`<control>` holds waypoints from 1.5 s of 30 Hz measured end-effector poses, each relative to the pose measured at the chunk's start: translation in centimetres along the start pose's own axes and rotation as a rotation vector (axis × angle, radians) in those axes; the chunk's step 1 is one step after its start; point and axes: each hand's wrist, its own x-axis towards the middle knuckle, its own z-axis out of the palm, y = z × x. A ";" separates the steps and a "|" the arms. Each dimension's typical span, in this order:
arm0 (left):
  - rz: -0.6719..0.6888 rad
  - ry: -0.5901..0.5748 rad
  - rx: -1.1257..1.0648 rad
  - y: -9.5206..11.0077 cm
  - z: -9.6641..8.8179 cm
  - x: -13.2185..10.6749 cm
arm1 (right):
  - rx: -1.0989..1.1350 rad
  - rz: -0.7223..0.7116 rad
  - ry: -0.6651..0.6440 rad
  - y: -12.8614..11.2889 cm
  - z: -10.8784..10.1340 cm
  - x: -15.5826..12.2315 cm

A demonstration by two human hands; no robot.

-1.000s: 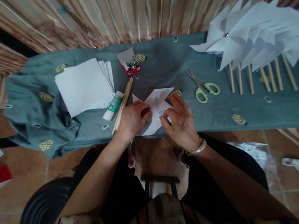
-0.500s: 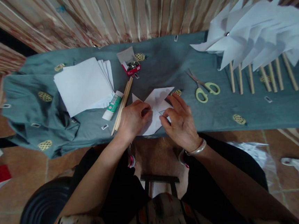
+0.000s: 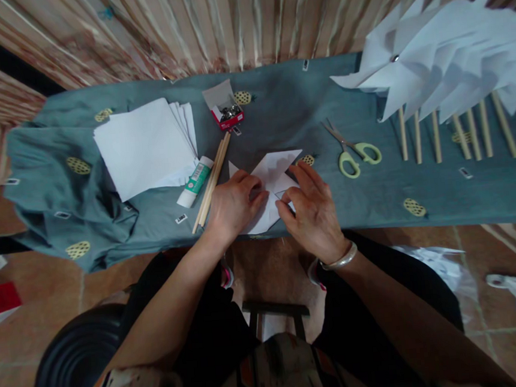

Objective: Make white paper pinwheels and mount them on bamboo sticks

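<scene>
A sheet of white paper (image 3: 274,167), cut and partly folded into a pinwheel shape, lies on the cloth in front of me. My left hand (image 3: 237,202) rests on its left side, fingers bent and pressed to the paper near the middle. My right hand (image 3: 310,210) pinches a corner of the paper from the right, thumb and forefinger close together. Wooden sticks (image 3: 214,180) lie just left of my left hand, with a glue stick (image 3: 195,182) beside them. To the right of my right hand lie scissors (image 3: 352,149) with pale green handles, blades apart.
A stack of white paper (image 3: 145,146) lies at the left. Behind the sticks stands an open red box (image 3: 229,116) of metal pins. Several finished paper pinwheels (image 3: 436,57) on sticks overlap at the right. A green cloth (image 3: 286,100) covers the table; a striped curtain hangs behind.
My left hand has shifted very slightly on the paper, its thumb a little nearer the centre. My right hand keeps its pinch. The view has moved by a hair.
</scene>
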 end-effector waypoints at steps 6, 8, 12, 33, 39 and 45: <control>-0.010 -0.023 0.006 0.2 -0.1 0.1 | -0.041 -0.005 0.000 0.0 0.0 0.0; -0.011 -0.029 0.017 0.3 -0.2 0.2 | -0.049 0.000 -0.012 -0.1 0.0 0.0; 0.001 -0.040 0.041 0.7 -0.2 0.3 | -0.071 -0.023 -0.007 -0.1 -0.2 0.1; 0.038 0.112 -0.007 0.5 0.1 0.4 | 0.024 0.211 0.005 1.8 -2.3 1.5; 0.020 0.119 -0.020 0.4 0.4 0.4 | 0.123 0.269 -0.040 1.2 -1.4 2.5; 0.035 0.128 -0.054 -0.1 0.7 0.3 | 0.077 0.291 -0.100 0.6 -0.6 3.5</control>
